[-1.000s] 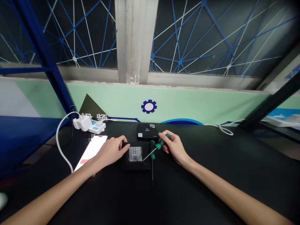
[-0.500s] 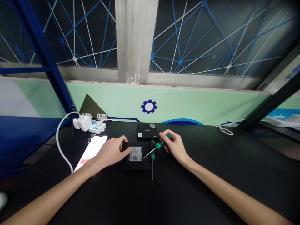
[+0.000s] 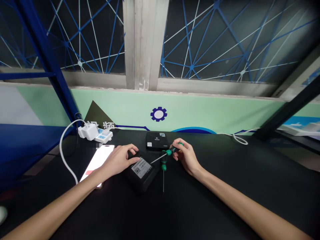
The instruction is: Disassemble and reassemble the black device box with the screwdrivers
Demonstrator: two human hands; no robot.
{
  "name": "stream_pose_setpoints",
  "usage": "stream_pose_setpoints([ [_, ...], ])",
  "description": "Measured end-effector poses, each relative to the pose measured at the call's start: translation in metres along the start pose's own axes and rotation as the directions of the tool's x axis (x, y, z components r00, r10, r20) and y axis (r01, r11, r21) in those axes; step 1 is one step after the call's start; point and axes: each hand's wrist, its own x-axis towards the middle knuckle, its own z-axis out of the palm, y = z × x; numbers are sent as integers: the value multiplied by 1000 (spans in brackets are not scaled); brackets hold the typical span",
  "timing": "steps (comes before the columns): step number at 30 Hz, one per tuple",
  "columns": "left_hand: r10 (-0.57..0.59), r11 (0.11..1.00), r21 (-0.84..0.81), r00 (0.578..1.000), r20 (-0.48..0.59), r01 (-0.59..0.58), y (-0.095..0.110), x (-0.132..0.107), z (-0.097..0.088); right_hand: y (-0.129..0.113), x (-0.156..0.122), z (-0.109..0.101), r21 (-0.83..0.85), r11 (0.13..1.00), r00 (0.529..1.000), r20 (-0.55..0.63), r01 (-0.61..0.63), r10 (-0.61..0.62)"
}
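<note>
A small black box [image 3: 142, 173] with a white label lies turned at an angle on the black table [image 3: 225, 186]. My left hand [image 3: 120, 160] rests on its left edge, fingers bent over the near corner. My right hand [image 3: 186, 156] is closed on a green-handled screwdriver [image 3: 167, 153], whose thin shaft points left and down to the box's top. A second green-handled screwdriver [image 3: 163, 170] lies loose on the table just right of the box, shaft towards me.
A second black box [image 3: 157, 140] sits behind the first, near the wall. A lit phone [image 3: 98, 161] lies left of my left hand. A white power strip with charger [image 3: 93, 132] and white cable [image 3: 63, 156] are at the back left. Another white cable [image 3: 237, 137] lies back right.
The labelled box has been rotated from square to diagonal under my left hand. The held screwdriver's tip has shifted up to the box's upper edge.
</note>
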Motion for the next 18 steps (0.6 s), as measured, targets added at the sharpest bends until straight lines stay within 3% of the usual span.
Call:
stream_pose_setpoints([
  [5, 95, 995, -29, 995, 14, -95, -1, 1, 4, 3, 2, -1, 9, 1000, 1000, -18, 0, 0],
  [18, 202, 976, 80, 979, 15, -203, -2, -1, -3, 4, 2, 1, -31, 999, 1000, -18, 25, -25],
])
